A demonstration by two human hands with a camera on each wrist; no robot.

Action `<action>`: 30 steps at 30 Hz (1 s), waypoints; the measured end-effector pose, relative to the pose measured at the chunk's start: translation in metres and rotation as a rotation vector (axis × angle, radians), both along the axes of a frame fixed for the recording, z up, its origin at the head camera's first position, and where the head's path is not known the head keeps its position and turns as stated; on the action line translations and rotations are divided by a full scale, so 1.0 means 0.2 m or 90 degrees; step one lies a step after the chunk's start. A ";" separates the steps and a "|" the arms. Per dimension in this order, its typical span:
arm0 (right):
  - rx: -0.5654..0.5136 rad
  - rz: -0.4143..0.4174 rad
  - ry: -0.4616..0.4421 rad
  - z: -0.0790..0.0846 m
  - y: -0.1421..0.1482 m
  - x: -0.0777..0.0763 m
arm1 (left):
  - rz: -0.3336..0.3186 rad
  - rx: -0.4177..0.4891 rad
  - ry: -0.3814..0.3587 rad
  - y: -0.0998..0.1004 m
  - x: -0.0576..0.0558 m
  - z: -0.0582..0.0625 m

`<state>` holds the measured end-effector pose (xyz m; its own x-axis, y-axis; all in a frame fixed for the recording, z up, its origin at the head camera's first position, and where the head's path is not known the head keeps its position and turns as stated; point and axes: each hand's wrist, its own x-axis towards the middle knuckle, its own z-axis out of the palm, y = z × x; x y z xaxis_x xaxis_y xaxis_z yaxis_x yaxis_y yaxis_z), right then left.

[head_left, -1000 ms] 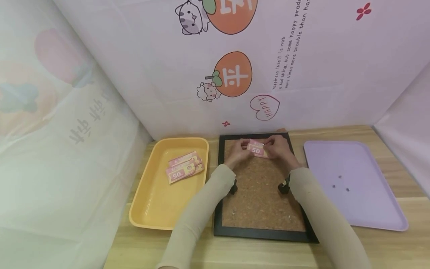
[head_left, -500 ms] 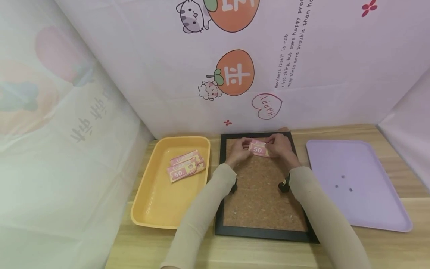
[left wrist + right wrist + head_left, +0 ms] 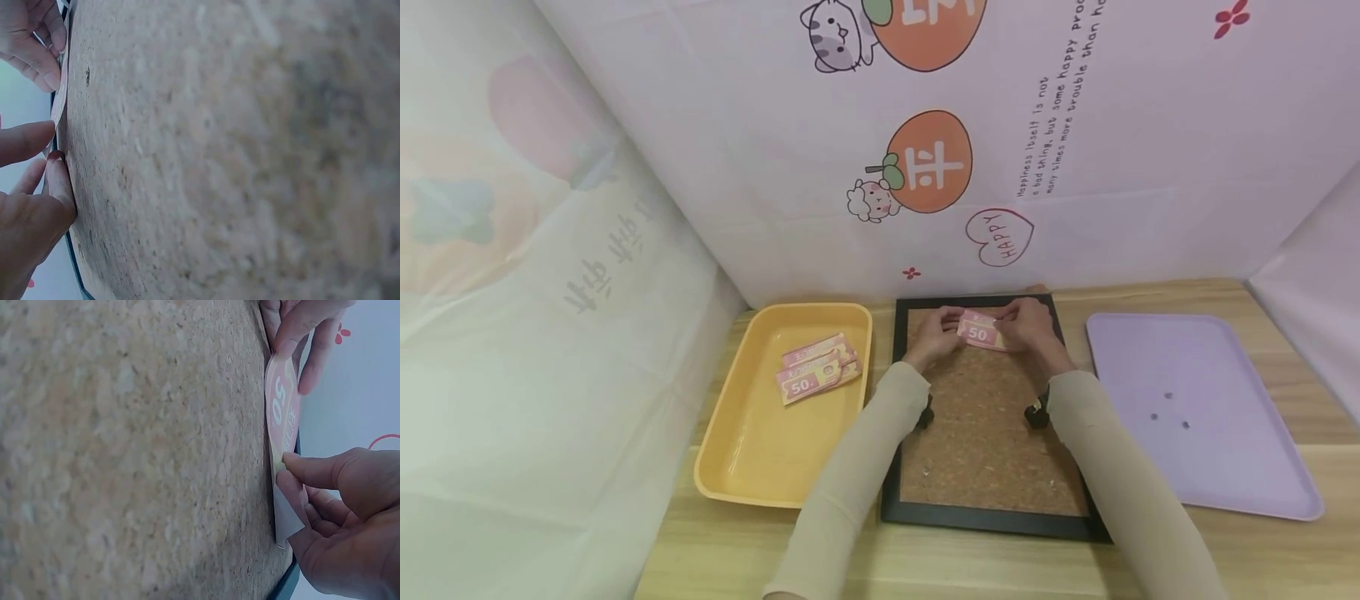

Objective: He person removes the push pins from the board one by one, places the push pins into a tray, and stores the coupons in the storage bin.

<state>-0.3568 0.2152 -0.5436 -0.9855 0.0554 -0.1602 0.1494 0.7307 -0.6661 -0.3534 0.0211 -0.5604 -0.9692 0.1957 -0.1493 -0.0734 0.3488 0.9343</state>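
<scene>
A pink and yellow paper coupon (image 3: 977,333) printed with "50" lies close over the upper part of a cork board (image 3: 985,417) with a black frame. My left hand (image 3: 937,336) pinches its left end, thumb on the printed face, as the right wrist view shows. At the opposite end, my right hand (image 3: 1032,327) holds the coupon between thumb and fingertips, and a pale corner (image 3: 286,519) sticks out past them. In the left wrist view the coupon (image 3: 61,100) appears edge-on between both hands. Small shiny bits (image 3: 926,472) sit near the board's lower corners.
A yellow tray (image 3: 741,475) on the left holds several similar coupons (image 3: 811,379). On the right, a lilac tray (image 3: 1217,467) carries 3 small metallic pieces (image 3: 1185,425). A printed white cloth (image 3: 790,208) rises right behind the board.
Both hands keep their hold at the coupon's ends, almost still. The whole scene shifts slightly to the right in the head view.
</scene>
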 end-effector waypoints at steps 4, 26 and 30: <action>0.006 -0.012 -0.007 0.00 -0.01 0.00 | -0.006 0.017 -0.010 0.00 0.00 0.00; 0.012 -0.006 -0.008 -0.02 -0.01 -0.02 | -0.006 0.044 -0.030 -0.01 0.01 0.01; 0.015 -0.003 -0.009 -0.02 -0.01 -0.02 | 0.001 0.036 -0.025 -0.01 0.01 0.00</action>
<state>-0.3606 0.2134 -0.5471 -0.9830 0.0646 -0.1721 0.1621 0.7458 -0.6462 -0.3520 0.0190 -0.5596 -0.9633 0.2028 -0.1761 -0.1111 0.2959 0.9487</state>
